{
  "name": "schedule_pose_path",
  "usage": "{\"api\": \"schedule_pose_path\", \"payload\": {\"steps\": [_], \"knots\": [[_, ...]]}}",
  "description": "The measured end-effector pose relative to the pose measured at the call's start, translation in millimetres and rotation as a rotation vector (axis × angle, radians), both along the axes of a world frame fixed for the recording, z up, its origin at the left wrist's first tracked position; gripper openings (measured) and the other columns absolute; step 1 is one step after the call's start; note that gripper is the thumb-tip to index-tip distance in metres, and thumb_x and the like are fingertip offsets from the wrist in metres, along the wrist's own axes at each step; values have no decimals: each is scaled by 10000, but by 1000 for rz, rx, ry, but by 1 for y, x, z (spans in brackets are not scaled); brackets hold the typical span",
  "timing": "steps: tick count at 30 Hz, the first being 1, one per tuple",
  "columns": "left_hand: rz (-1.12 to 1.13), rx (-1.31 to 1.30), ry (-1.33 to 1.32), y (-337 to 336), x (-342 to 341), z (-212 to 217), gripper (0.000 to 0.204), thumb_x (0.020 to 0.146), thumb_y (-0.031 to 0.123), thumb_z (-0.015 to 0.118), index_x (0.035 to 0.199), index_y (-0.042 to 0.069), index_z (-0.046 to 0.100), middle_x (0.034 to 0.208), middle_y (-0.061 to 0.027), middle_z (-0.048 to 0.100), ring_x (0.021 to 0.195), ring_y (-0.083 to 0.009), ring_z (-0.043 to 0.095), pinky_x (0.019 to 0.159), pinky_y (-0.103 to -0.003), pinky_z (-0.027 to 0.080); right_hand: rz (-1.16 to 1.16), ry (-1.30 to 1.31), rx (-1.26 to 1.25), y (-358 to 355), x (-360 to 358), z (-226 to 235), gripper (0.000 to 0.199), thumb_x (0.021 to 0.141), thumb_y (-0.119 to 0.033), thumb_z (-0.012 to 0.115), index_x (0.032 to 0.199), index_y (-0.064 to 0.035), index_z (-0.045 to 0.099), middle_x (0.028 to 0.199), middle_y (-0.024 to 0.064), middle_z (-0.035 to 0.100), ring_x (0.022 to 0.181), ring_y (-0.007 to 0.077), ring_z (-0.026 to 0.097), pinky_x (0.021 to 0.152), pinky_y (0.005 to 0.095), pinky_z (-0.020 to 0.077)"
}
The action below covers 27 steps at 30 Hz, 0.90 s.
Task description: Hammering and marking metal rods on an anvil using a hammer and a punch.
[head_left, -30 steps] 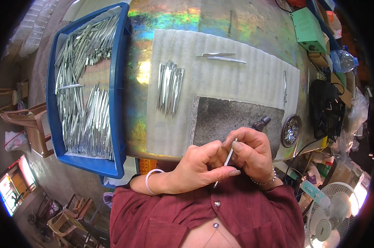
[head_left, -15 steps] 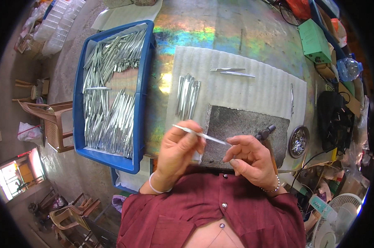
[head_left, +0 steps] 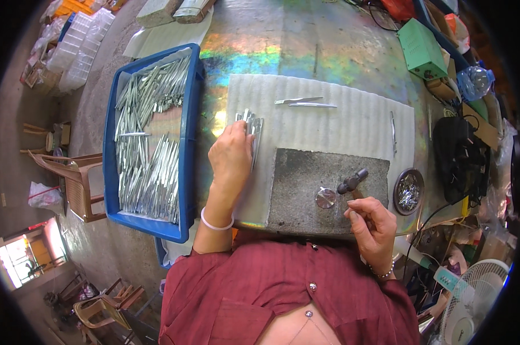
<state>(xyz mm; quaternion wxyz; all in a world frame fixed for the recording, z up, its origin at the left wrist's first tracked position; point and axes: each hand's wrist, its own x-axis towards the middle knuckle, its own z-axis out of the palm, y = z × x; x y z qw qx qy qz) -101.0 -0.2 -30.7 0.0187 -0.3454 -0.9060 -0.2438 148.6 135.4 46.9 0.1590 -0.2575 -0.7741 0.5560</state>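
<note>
— Left hand?
— Palm down on the small bundle of metal strips lying on the white corrugated mat; grip loosely closed over them, fingertips hidden.
— Right hand?
— At the near edge of the grey stone slab, grip curled around the handle of a small hammer, head resting on the slab beside a round metal disc.
— Elsewhere on the bench?
— Blue tray of many more strips at left, 2 loose strips further up the mat, a round dish of small metal bits right of the slab, a green box at the far right corner.
</note>
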Motion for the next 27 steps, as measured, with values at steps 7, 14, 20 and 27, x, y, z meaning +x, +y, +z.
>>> {"api": "schedule_pose_path", "payload": {"steps": [7,14,20,27], "knots": [[19,199,-80,5,-5,17,159,813,123,626,954,51,612,854,-139,588,727,-338,600,617,-403,468,-96,-33,160,10,6,-3,133,815,27,593,948,27,590,795,101,582,637,146,547,579,240,427],[-130,138,-107,54,-27,17,164,788,100,618,949,71,629,898,-159,569,851,-343,576,729,-416,458,12,-138,524,16,9,-14,345,758,-3,610,1092,9,524,1040,180,539,947,332,533,833,395,435],[-248,-102,-143,85,-55,-16,143,758,120,631,861,32,584,919,-191,570,901,-368,560,789,-428,451,57,-298,704,8,12,-17,454,698,21,585,1138,-1,479,1094,172,497,983,341,497,833,407,431],[-305,-104,-138,75,-64,9,139,770,115,636,830,6,576,812,-165,619,789,-336,599,710,-387,472,-5,-358,528,10,10,-15,410,732,43,531,1133,3,455,994,181,519,888,346,541,799,380,450]]}}
